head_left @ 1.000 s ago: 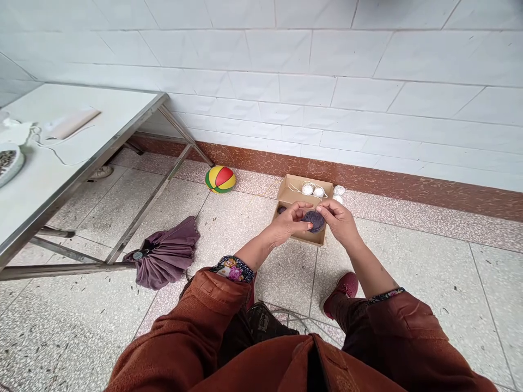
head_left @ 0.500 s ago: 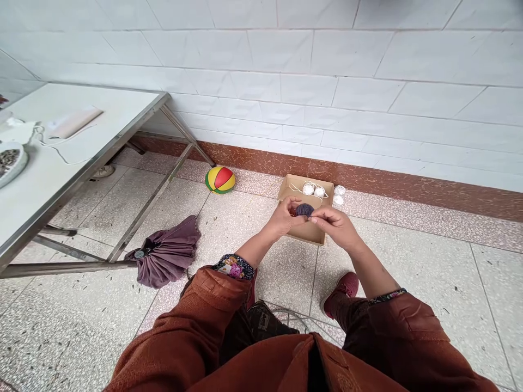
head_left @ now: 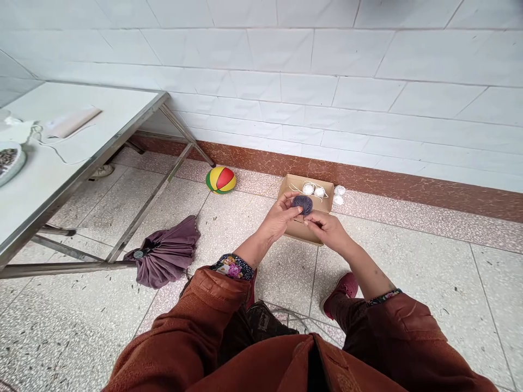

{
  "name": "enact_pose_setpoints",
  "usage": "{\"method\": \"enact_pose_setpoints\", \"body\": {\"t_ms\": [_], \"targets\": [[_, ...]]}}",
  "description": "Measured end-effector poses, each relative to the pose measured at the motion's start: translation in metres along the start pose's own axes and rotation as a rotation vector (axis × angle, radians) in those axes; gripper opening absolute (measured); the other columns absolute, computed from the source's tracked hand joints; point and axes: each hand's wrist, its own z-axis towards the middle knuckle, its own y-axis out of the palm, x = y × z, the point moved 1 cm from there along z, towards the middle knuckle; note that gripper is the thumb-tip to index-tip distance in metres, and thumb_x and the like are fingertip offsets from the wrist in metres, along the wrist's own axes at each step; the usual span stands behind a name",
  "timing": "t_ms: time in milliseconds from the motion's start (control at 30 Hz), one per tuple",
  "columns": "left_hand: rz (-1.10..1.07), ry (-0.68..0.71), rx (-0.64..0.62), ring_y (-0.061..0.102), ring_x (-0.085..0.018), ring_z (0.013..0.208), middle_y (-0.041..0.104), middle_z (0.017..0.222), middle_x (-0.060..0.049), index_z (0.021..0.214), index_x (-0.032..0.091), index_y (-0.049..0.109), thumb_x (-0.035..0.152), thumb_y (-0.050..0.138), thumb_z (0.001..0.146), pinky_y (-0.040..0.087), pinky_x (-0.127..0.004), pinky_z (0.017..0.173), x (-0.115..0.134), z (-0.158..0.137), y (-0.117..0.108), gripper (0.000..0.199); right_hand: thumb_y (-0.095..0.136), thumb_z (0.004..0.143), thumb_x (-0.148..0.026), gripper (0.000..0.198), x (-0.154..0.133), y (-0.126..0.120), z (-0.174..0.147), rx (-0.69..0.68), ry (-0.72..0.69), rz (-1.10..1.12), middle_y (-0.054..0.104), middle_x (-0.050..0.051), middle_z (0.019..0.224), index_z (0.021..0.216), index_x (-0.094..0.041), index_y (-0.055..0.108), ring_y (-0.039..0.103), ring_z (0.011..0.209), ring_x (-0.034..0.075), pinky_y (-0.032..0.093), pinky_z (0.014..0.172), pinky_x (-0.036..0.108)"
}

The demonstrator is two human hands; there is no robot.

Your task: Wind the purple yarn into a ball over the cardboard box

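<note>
A dark purple-grey ball of yarn [head_left: 303, 204] is gripped between the thumb and fingers of my left hand [head_left: 281, 215]. Just below its right side, my right hand [head_left: 327, 227] is closed in a pinch, seemingly on the yarn's strand, which is too thin to make out clearly. Beneath both hands a shallow cardboard box [head_left: 304, 233] sits on the floor, partly covered by them. White yarn balls [head_left: 314, 189] with loose strands lie in the far part of the box. Two more white balls [head_left: 339, 195] rest on the floor against its right side.
A red, yellow and green ball [head_left: 221, 180] lies near the wall. At the left stands a metal-framed table [head_left: 122, 103] holding a bowl [head_left: 10, 162] and a rolled item [head_left: 75, 122]. Purple pleated cloth [head_left: 169, 253] lies by the table leg. My shoe [head_left: 347, 284] is below the box.
The yarn ball has turned and tilted in my left hand, so more of it shows. My right hand has moved slightly left and down, under the ball's right edge.
</note>
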Motion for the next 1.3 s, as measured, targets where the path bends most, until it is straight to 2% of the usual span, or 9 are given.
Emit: {"method": "enact_pose_setpoints", "body": {"t_ms": [167, 333, 500, 733, 933, 1033, 1133, 1233, 1300], "targets": [[0.191, -0.005, 0.052, 0.061, -0.014, 0.088, 0.068, 0.095, -0.001, 0.117, 0.021, 0.060, 0.021, 0.084, 0.067, 0.046, -0.031, 0.087, -0.006, 0.003, -0.005, 0.055, 0.064, 0.094, -0.041, 0.020, -0.010, -0.007, -0.001, -0.031, -0.044, 0.115, 0.072, 0.002, 0.082, 0.087, -0.025, 0.074, 0.065, 0.076, 0.019, 0.050, 0.075, 0.033], [0.243, -0.116, -0.127, 0.062, -0.015, 0.090, 0.068, 0.095, -0.001, 0.122, 0.023, 0.060, 0.021, 0.087, 0.065, 0.045, -0.033, 0.088, -0.007, -0.003, 0.001, 0.064, 0.066, 0.093, -0.045, 0.023, 0.000, -0.018, 0.002, 0.239, 0.031, 0.160, 0.072, 0.004, 0.084, 0.087, -0.024, 0.072, 0.065, 0.081, 0.021, 0.051, 0.079, 0.036], [0.006, -0.160, -0.300, 0.064, -0.017, 0.100, 0.069, 0.109, -0.005, 0.120, 0.024, 0.065, 0.026, 0.091, 0.064, 0.047, -0.033, 0.091, -0.003, -0.009, 0.008, 0.062, 0.063, 0.093, -0.043, 0.022, 0.011, -0.013, 0.005, 0.307, 0.085, 0.118, 0.069, 0.003, 0.083, 0.084, -0.023, 0.068, 0.061, 0.077, 0.019, 0.048, 0.076, 0.034], [-0.131, -0.087, -0.031, 0.063, -0.014, 0.095, 0.067, 0.115, -0.005, 0.115, 0.022, 0.064, 0.028, 0.089, 0.067, 0.048, -0.027, 0.081, -0.001, -0.001, 0.001, 0.054, 0.056, 0.096, -0.037, 0.019, 0.009, -0.002, 0.002, 0.199, 0.067, -0.027, 0.064, 0.001, 0.074, 0.086, -0.023, 0.065, 0.053, 0.065, 0.016, 0.043, 0.064, 0.030], [0.163, -0.050, 0.155, 0.060, -0.014, 0.089, 0.066, 0.099, -0.002, 0.115, 0.020, 0.059, 0.022, 0.084, 0.066, 0.046, -0.032, 0.086, -0.009, 0.007, -0.008, 0.055, 0.064, 0.094, -0.038, 0.018, -0.009, -0.003, 0.000, -0.048, -0.071, 0.086, 0.070, 0.001, 0.080, 0.086, -0.023, 0.071, 0.061, 0.072, 0.017, 0.048, 0.070, 0.031], [0.306, -0.078, 0.067, 0.058, -0.014, 0.085, 0.065, 0.093, 0.000, 0.122, 0.020, 0.057, 0.019, 0.087, 0.063, 0.044, -0.033, 0.088, -0.013, 0.005, -0.008, 0.067, 0.068, 0.093, -0.039, 0.017, -0.008, -0.012, 0.002, 0.119, -0.045, 0.155, 0.072, 0.002, 0.085, 0.088, -0.024, 0.074, 0.064, 0.079, 0.019, 0.050, 0.075, 0.033], [0.277, -0.128, -0.149, 0.061, -0.015, 0.089, 0.066, 0.094, 0.000, 0.130, 0.023, 0.055, 0.021, 0.088, 0.064, 0.043, -0.034, 0.088, -0.013, 0.001, -0.003, 0.073, 0.069, 0.091, -0.039, 0.017, 0.001, -0.021, 0.004, 0.283, 0.015, 0.163, 0.070, 0.002, 0.083, 0.085, -0.024, 0.073, 0.063, 0.080, 0.019, 0.049, 0.077, 0.033], [0.134, -0.126, -0.310, 0.063, -0.016, 0.094, 0.068, 0.096, -0.002, 0.131, 0.025, 0.057, 0.024, 0.089, 0.067, 0.044, -0.033, 0.089, -0.009, -0.004, 0.004, 0.072, 0.066, 0.091, -0.041, 0.020, 0.015, -0.021, 0.006, 0.318, 0.084, 0.144, 0.068, 0.001, 0.081, 0.083, -0.022, 0.071, 0.061, 0.075, 0.018, 0.048, 0.074, 0.033], [0.027, -0.098, -0.305, 0.063, -0.016, 0.096, 0.068, 0.100, -0.003, 0.131, 0.026, 0.059, 0.025, 0.088, 0.069, 0.045, -0.032, 0.090, -0.004, -0.005, 0.006, 0.069, 0.063, 0.092, -0.040, 0.021, 0.021, -0.015, 0.006, 0.275, 0.120, 0.106, 0.068, 0.002, 0.080, 0.084, -0.022, 0.069, 0.060, 0.073, 0.018, 0.048, 0.072, 0.032]]}}
